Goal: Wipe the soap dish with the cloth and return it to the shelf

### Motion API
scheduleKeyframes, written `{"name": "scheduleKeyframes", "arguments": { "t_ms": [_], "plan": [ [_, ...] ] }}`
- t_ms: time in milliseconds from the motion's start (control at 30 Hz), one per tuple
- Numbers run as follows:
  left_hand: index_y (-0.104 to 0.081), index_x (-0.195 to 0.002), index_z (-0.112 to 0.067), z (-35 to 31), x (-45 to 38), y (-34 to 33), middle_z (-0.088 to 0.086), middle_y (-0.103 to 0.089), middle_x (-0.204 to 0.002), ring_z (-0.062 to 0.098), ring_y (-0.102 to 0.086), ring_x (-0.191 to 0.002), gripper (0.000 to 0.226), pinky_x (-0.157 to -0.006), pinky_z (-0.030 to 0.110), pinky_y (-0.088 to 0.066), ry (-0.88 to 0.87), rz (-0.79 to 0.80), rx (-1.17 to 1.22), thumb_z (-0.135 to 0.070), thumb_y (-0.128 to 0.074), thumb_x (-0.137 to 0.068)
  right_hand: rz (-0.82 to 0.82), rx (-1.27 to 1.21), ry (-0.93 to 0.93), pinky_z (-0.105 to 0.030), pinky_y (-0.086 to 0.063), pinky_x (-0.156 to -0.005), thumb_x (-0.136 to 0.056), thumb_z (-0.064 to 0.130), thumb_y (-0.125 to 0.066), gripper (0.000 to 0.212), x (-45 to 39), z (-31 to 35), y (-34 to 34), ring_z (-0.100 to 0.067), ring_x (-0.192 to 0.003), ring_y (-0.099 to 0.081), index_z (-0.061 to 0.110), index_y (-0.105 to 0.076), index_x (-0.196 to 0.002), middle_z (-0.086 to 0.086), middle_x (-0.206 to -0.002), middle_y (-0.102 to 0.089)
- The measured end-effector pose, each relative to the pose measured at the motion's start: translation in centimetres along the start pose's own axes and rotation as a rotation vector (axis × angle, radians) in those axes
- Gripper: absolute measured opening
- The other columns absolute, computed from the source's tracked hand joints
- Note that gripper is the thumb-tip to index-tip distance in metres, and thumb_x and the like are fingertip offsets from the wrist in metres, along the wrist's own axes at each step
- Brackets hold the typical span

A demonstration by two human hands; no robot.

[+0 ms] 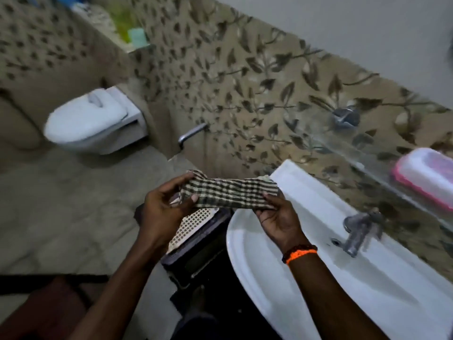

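A checked green-and-cream cloth is stretched between both my hands in front of the sink's left corner. My left hand grips its left end and my right hand pinches its right end. The soap dish, pink with a white lid, sits on the glass shelf at the right, above the tap. Neither hand touches the dish.
A white sink with a metal tap fills the lower right. A dark bin with a perforated lid stands on the floor below my hands. A wall-hung toilet is at the left, and a high ledge holds bottles.
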State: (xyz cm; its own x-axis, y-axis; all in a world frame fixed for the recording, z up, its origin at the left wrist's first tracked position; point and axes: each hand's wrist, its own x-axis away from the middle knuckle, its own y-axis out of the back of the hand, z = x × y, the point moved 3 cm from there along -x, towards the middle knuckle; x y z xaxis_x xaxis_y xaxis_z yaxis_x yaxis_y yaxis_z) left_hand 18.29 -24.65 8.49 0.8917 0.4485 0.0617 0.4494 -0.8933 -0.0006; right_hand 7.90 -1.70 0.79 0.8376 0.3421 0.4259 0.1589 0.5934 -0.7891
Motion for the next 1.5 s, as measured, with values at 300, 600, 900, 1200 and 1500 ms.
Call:
{"name": "scheduleKeyframes", "arguments": {
  "t_ms": [300,600,900,1200,1500],
  "plan": [
    [-0.066,-0.138,-0.008,13.5,-2.4,11.0,0.006,-0.069,-0.137,0.019,-0.064,-0.13,0.052,-0.109,0.057,-0.052,0.177,-0.4,-0.071,0.012,-0.072,-0.09,0.003,0.714,-0.277,-0.032,-0.062,-0.063,-0.087,-0.026,-0.043,0.055,-13.3,-9.5,-4.7,-0.023,-0.08,-0.071,0.008,-0.056,-0.128,-0.016,-0.105,-0.067],
    [-0.07,-0.135,-0.015,29.6,-5.3,10.8,0.014,-0.077,-0.122,0.025,-0.076,-0.092,0.056,-0.079,0.029,-0.064,0.433,-0.483,-0.344,0.01,-0.074,-0.085,-0.153,1.207,-0.468,-0.033,-0.052,-0.072,-0.092,-0.013,-0.05,0.04,-24.4,-16.9,5.2,-0.018,-0.074,-0.058,0.018,-0.062,-0.113,-0.007,-0.087,-0.063],
    [-0.073,-0.13,-0.018,34.8,-6.6,8.8,0.019,-0.076,-0.109,0.042,-0.069,-0.102,0.047,-0.079,0.047,-0.059,0.428,-0.32,-0.79,0.001,-0.073,-0.087,0.128,1.959,-0.237,-0.029,-0.051,-0.063,-0.08,-0.021,-0.062,0.031,-30.6,-18.8,9.1,-0.021,-0.069,-0.061,0.006,-0.07,-0.094,-0.02,-0.09,-0.068],
    [-0.063,-0.124,-0.011,36.0,-7.8,8.6,0.02,-0.049,-0.133,0.038,-0.058,-0.108,0.027,-0.071,0.043,-0.055,0.428,-0.12,-1.112,-0.01,-0.06,-0.097,0.458,2.675,0.041,-0.051,-0.055,-0.089,-0.083,0.004,-0.058,0.03,-30.1,-19.2,8.3,-0.047,-0.109,-0.059,0.008,-0.064,-0.112,-0.026,-0.14,-0.047],
    [-0.05,-0.15,0.001,28.1,-9.7,7.9,0.041,-0.035,-0.156,0.058,-0.048,-0.129,0.067,-0.1,0.058,-0.045,0.222,-0.045,-1.211,-0.024,-0.072,-0.092,0.297,2.726,0.231,-0.044,-0.053,-0.092,-0.091,0.024,-0.053,0.044,-24.8,-17.7,1.2,-0.041,-0.114,-0.061,0.013,-0.054,-0.134,-0.022,-0.137,-0.05]
  ]
}}
